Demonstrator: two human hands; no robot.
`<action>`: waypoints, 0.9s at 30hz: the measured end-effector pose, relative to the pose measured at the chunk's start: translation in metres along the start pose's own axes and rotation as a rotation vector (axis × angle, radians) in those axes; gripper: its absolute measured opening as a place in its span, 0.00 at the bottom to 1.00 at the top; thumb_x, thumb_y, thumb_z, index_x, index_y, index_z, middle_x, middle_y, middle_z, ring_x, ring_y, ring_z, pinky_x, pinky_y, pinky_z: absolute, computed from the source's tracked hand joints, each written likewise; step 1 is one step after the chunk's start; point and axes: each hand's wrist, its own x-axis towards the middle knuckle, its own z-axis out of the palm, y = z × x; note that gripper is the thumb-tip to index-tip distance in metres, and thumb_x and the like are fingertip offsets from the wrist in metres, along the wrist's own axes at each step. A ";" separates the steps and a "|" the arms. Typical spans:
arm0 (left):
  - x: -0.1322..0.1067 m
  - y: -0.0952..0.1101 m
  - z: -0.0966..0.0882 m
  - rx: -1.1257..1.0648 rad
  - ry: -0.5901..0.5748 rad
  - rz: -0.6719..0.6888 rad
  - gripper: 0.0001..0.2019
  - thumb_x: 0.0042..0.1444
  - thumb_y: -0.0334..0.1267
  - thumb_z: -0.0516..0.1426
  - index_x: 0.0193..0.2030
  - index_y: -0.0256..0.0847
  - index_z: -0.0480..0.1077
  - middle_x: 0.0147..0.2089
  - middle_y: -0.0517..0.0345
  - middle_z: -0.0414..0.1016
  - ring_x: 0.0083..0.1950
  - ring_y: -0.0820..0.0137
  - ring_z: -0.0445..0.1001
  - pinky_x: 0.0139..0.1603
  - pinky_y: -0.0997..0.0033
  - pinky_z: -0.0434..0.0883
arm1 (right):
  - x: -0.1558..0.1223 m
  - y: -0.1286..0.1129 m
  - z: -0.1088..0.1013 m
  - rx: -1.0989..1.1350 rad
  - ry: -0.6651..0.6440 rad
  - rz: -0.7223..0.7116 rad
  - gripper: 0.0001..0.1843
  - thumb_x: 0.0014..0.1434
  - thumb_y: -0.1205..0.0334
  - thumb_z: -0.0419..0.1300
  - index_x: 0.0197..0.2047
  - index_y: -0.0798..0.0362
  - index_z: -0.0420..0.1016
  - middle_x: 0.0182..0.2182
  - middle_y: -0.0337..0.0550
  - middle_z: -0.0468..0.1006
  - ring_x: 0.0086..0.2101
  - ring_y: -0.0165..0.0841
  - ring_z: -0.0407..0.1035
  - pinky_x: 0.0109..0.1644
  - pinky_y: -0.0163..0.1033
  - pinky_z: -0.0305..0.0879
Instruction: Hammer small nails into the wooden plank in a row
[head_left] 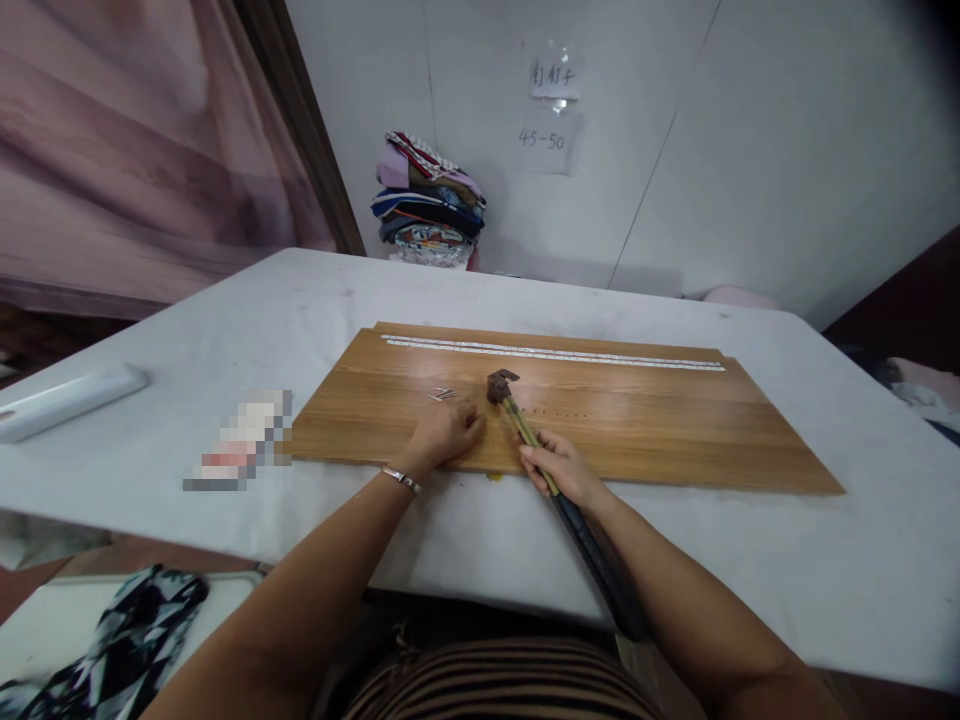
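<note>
Head view: right grip (564, 468) clasps a hammer (576, 525); left grip (446, 432) curls, its hold unclear.

- Board (660, 430): lg., brn woodgrain, lying flat.
- Hammer (576, 520): rusty-brn head, yel. shaft, blk grip; slanted, head over board, grip past near edge.
- Nails (442, 394): silvery, loose sm. pile on board, L of hammer head.
- Dark dots (567, 414): short row on board, R of head; nails vs. holes unclear.

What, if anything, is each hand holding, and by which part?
The right hand grips the hammer by its yellowish shaft, near the black grip; whether the left hand holds anything is unclear.
</note>
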 end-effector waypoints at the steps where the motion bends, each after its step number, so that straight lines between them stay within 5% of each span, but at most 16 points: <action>1: 0.000 0.000 0.000 -0.004 -0.001 -0.002 0.17 0.59 0.44 0.47 0.26 0.39 0.69 0.31 0.53 0.74 0.32 0.69 0.68 0.33 0.69 0.59 | 0.000 0.000 0.000 -0.005 0.001 0.002 0.14 0.52 0.55 0.59 0.38 0.54 0.65 0.16 0.28 0.65 0.12 0.21 0.54 0.13 0.28 0.51; 27: 0.001 0.000 0.001 0.009 -0.007 -0.022 0.17 0.59 0.45 0.47 0.26 0.39 0.69 0.30 0.53 0.74 0.32 0.68 0.69 0.31 0.69 0.57 | 0.001 0.004 -0.002 -0.015 -0.014 -0.016 0.13 0.54 0.55 0.58 0.39 0.54 0.65 0.16 0.28 0.64 0.12 0.21 0.53 0.13 0.28 0.51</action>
